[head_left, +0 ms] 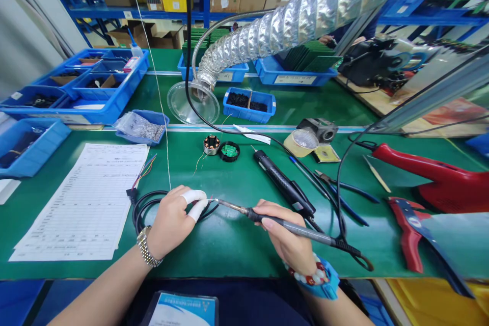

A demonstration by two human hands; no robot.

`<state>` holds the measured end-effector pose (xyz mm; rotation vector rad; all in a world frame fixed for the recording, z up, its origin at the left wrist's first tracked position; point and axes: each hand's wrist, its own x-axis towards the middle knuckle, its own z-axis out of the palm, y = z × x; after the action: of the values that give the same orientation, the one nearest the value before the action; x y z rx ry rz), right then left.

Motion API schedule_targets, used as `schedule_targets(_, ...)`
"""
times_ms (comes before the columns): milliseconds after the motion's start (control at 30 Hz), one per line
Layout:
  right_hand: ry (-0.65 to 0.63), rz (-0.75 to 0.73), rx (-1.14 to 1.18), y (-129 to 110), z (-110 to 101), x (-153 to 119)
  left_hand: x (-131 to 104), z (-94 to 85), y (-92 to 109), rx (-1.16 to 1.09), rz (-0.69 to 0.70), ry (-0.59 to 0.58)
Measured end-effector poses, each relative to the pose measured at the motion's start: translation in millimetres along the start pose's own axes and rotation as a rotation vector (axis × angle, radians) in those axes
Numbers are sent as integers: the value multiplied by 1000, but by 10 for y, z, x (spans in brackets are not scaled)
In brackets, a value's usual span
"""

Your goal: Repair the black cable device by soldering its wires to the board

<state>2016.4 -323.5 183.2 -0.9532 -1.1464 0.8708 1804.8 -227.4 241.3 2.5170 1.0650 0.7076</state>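
Note:
My left hand (171, 224), with white finger cots on thumb and forefinger, pinches a thin solder wire (160, 107) that hangs down from above. Its end shows just past the fingertips. My right hand (286, 234) grips a soldering iron (313, 235) like a pen, and the iron's tip meets the solder end beside the left fingertips. A small bit of red shows there, too small to make out. Behind the left hand lies a coiled black cable (139, 214) with coloured leads. Farther back sit a copper-wound motor stator (211, 145) and a black round housing with a green circuit board (229, 151).
A fume duct (282, 25) with a clear hood (193, 104) hangs over the bench. An electric screwdriver (282, 183), pliers (347, 187), a red wire stripper (407, 234) and a red heat gun (431, 168) lie right. Printed sheets (84, 198) and blue bins (110, 107) are left.

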Motion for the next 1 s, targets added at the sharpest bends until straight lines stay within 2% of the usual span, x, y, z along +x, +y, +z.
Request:
schedule_targets(300, 9, 15, 27, -29, -18, -12, -51, -18, -60, -56, -35, 51)
schedule_targets(433, 69, 27, 56, -25, -62, -37, -50, -60, -77, -110, 3, 79)
schedule_targets(600, 166, 84, 71, 19, -106, -68, -41, -96, -87, -95, -46, 68)
schedule_targets(767, 242, 166, 108, 38, -106, -70, -74, -72, -96, -29, 79, 136)
schedule_targets(833, 278, 214, 130, 38, -105, -58, -81, -73, -64, -28, 120, 129)
schedule_targets(1000, 318, 275, 184, 41, -119, -5, -57, -112, -29, -26, 40, 87)
